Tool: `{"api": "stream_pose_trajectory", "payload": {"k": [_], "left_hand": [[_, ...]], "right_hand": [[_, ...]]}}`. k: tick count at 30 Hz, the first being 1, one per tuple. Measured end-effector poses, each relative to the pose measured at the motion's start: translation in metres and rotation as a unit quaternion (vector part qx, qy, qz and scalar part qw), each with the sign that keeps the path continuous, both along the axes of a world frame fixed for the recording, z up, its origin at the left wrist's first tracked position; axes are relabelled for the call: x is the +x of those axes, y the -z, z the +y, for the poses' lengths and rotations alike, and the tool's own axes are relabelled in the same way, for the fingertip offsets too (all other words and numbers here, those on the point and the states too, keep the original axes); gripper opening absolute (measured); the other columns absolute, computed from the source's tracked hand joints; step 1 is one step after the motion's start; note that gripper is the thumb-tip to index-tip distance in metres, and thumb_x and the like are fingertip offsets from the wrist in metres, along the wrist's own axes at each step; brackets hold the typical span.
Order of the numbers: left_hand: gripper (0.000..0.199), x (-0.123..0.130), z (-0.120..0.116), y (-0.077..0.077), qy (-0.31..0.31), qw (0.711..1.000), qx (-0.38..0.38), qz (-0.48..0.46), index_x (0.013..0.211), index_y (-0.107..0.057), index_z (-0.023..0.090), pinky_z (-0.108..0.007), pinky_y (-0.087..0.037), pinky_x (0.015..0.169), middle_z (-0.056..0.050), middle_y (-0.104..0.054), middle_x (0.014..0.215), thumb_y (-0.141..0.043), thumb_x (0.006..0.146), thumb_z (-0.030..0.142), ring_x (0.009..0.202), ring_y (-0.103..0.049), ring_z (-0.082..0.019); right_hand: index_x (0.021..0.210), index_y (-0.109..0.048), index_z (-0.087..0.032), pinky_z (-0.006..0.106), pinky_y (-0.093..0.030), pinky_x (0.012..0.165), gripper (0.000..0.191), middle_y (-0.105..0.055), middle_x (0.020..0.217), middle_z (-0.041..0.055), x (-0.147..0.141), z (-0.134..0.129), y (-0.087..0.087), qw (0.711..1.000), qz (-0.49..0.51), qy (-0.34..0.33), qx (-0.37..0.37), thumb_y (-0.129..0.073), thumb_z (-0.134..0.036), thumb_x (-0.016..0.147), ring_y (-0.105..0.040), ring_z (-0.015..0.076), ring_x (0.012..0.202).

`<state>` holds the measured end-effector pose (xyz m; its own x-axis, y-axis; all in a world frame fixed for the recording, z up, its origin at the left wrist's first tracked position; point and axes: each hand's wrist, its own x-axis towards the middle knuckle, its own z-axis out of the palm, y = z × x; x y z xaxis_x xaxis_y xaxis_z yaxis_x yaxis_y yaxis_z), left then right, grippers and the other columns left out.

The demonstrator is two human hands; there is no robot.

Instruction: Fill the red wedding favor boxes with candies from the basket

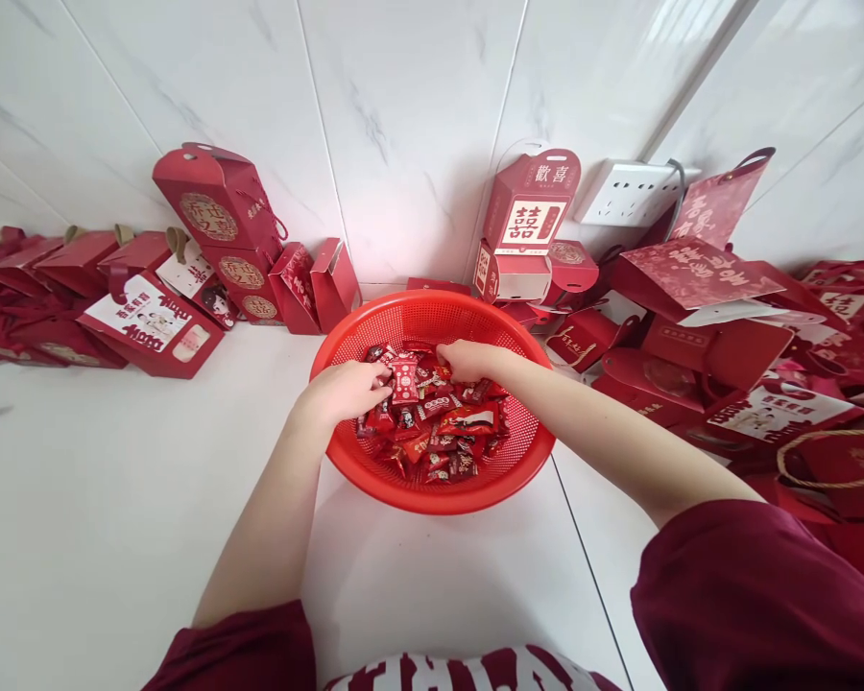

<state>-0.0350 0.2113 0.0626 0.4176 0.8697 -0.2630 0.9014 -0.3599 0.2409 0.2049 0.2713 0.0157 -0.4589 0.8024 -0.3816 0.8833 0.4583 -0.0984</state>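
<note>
A red plastic colander (432, 497) stands on the white surface, with many small wrapped candies (436, 408) heaped inside. My left hand (347, 389) reaches over its left side, fingers curled round a few wrapped candies at the heap's edge. A pink-and-red patterned candy (404, 377) lies right by those fingertips. On the far right side of the heap is my right hand (468, 360). Its fingers are bent down and closed among the wrappers, and what they pinch is hidden.
Red gift boxes (220, 216) stand stacked at the back left, with a row of more boxes beyond. A box with white panels (529, 206) is stacked behind the colander. Folded red boxes (691, 278) pile up at the right, by a white power strip (630, 192) against the tiled wall.
</note>
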Motion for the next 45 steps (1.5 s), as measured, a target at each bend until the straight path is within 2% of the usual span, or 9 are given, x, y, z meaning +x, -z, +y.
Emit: {"api": "stream_pose_trajectory", "payload": {"k": [5,8,15,22,26,32,38,43,45], "left_hand": [[0.041,0.001,0.001,-0.001,-0.004,1.0,-0.009,0.013,0.125,-0.065,0.031,-0.035,-0.05,0.086,-0.001,-0.076,0.113,-0.048,0.09,0.045,0.104,-0.069,-0.026],[0.043,0.002,0.001,-0.002,-0.009,1.0,-0.016,0.025,0.127,-0.063,0.03,-0.034,-0.05,0.086,-0.001,-0.075,0.116,-0.049,0.09,0.045,0.106,-0.069,-0.025],[0.045,0.003,0.002,-0.001,-0.01,0.999,-0.025,0.036,0.131,-0.061,0.03,-0.036,-0.049,0.089,0.001,-0.074,0.119,-0.047,0.092,0.046,0.111,-0.066,-0.026],[0.045,0.004,0.004,-0.002,-0.013,0.999,-0.031,0.042,0.132,-0.061,0.031,-0.036,-0.049,0.091,0.001,-0.074,0.119,-0.047,0.092,0.044,0.112,-0.066,-0.025],[0.045,0.005,0.003,-0.002,-0.011,0.999,-0.031,0.044,0.133,-0.06,0.031,-0.035,-0.049,0.091,0.001,-0.073,0.12,-0.047,0.092,0.044,0.111,-0.067,-0.024],[0.046,0.005,0.003,-0.002,-0.008,0.998,-0.027,0.051,0.133,-0.06,0.03,-0.035,-0.05,0.091,0.001,-0.074,0.118,-0.046,0.092,0.045,0.11,-0.067,-0.024],[0.049,0.006,0.002,-0.003,0.016,0.997,-0.008,0.073,0.135,-0.059,0.027,-0.038,-0.047,0.099,-0.005,-0.065,0.134,-0.044,0.093,0.047,0.12,-0.062,-0.028],[0.05,0.005,0.002,0.0,0.041,0.994,-0.014,0.102,0.136,-0.058,0.025,-0.043,-0.046,0.102,-0.007,-0.059,0.142,-0.047,0.092,0.045,0.126,-0.058,-0.031],[0.048,0.005,0.003,0.001,0.045,0.993,-0.016,0.106,0.134,-0.06,0.025,-0.043,-0.046,0.102,-0.006,-0.057,0.144,-0.046,0.092,0.045,0.127,-0.057,-0.03]], "right_hand": [[0.115,-0.067,-0.02,0.025,-0.044,0.065,0.033,-0.073,0.111,0.0098,0.007,0.003,0.001,0.999,0.024,-0.017,0.015,-0.067,-0.019,0.082,-0.069,0.0229,0.092],[0.113,-0.07,-0.022,0.026,-0.044,0.069,0.025,-0.073,0.112,0.0094,0.006,0.003,-0.007,0.998,0.041,-0.012,0.046,-0.057,-0.03,0.093,-0.068,0.0234,0.096],[0.111,-0.07,-0.021,0.028,-0.043,0.075,0.033,-0.072,0.116,0.0091,0.004,0.0,-0.024,0.993,0.058,0.023,0.103,-0.039,-0.029,0.1,-0.065,0.0248,0.106],[0.097,-0.076,-0.017,0.029,-0.044,0.068,0.02,-0.076,0.1,0.0122,0.011,0.0,-0.017,1.0,-0.003,0.004,-0.017,-0.061,-0.022,0.085,-0.069,0.025,0.086],[0.098,-0.075,-0.018,0.028,-0.044,0.067,0.023,-0.076,0.101,0.0105,0.01,-0.001,-0.014,0.997,-0.013,-0.022,-0.078,-0.071,-0.022,0.077,-0.068,0.0251,0.087],[0.087,-0.075,-0.015,0.028,-0.045,0.066,0.015,-0.073,0.076,0.006,0.014,-0.001,-0.01,0.983,-0.014,-0.037,-0.179,-0.072,-0.025,0.077,-0.066,0.0198,0.068],[0.091,-0.076,-0.012,0.029,-0.045,0.069,0.024,-0.074,0.085,0.0078,0.01,-0.004,-0.015,0.974,0.034,-0.078,-0.21,-0.073,-0.033,0.079,-0.064,0.0217,0.076],[0.134,-0.062,-0.018,0.024,-0.047,0.083,0.055,-0.071,0.12,0.0056,-0.002,-0.015,-0.027,0.95,0.114,-0.132,-0.258,-0.072,-0.038,0.083,-0.065,0.0199,0.1],[0.135,-0.06,-0.017,0.023,-0.046,0.083,0.053,-0.069,0.125,0.0071,-0.006,-0.019,-0.027,0.949,0.126,-0.139,-0.252,-0.068,-0.038,0.087,-0.064,0.0202,0.104]]}}
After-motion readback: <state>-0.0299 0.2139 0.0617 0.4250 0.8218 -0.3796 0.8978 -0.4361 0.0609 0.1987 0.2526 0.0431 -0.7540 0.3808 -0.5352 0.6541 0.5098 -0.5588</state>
